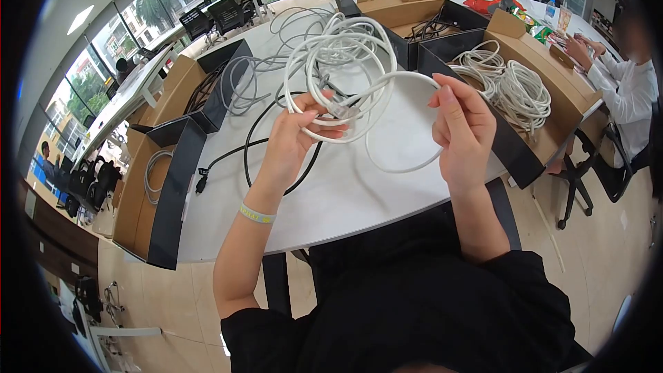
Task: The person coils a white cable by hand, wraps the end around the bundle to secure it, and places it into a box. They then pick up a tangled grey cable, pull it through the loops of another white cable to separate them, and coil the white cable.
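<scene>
My left hand (300,132) is closed around the lower part of a looped white cable (378,85), held up above the table. A plug end (337,109) of the cable shows beside my left fingers. My right hand (464,124) pinches a single strand of the same cable out to the right, thumb against fingers. From there the strand sags in a wide loop toward the tabletop. Behind the coil, grey cables (238,83) lie in loose loops on the white table (331,211). A black cable (247,159) with a plug (201,184) lies left of my left hand.
An open box (514,166) at right holds coiled white cables (521,97). Another box (387,10) behind holds black cables. At left, one box (221,93) has black cables, and a nearer box (169,235) a grey one. A person in white (632,97) sits at right.
</scene>
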`<state>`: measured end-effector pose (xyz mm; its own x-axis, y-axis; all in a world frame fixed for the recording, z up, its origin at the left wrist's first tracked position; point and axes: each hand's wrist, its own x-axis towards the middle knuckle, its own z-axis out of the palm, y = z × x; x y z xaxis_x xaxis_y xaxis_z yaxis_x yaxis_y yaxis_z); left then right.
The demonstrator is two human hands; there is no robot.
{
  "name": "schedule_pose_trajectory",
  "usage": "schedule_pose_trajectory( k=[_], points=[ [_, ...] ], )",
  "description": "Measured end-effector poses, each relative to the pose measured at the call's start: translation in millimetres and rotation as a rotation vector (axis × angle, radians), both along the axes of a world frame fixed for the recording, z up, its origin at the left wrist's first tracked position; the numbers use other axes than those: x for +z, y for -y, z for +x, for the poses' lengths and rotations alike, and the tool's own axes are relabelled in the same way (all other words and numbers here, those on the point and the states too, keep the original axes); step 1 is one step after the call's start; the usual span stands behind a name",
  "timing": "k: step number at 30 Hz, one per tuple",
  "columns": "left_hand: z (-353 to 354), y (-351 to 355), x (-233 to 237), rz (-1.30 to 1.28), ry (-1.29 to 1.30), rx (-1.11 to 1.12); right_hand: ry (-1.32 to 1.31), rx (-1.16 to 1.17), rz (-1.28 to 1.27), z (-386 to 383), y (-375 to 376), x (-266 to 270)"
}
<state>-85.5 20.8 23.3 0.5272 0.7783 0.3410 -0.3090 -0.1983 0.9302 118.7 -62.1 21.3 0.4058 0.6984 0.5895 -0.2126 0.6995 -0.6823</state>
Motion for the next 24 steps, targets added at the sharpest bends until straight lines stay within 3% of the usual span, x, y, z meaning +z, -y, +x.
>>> schedule_pose_trajectory(
  k=[4,7,11,17,19,24],
  points=[
    [6,6,-2,0.045,-0.059,-0.024,0.028,0.087,-0.037,-2,-3,0],
    [5,3,-5,-0.024,-0.002,-0.066,0.024,0.707,-0.276,5,0,5],
    [6,4,-5,-0.081,0.078,-0.129,-0.005,0.725,-0.270,6,-5,0],
    [6,0,-12,0.010,-0.019,-0.077,-0.090,0.521,-0.115,2,-13,-8],
    [8,-2,-16,0.001,-0.046,0.040,0.055,0.464,0.028,7,-12,-7],
    [3,-9,-18,-0.031,-0.137,0.140,-0.004,0.558,0.369,43,-6,-9]
  ],
)
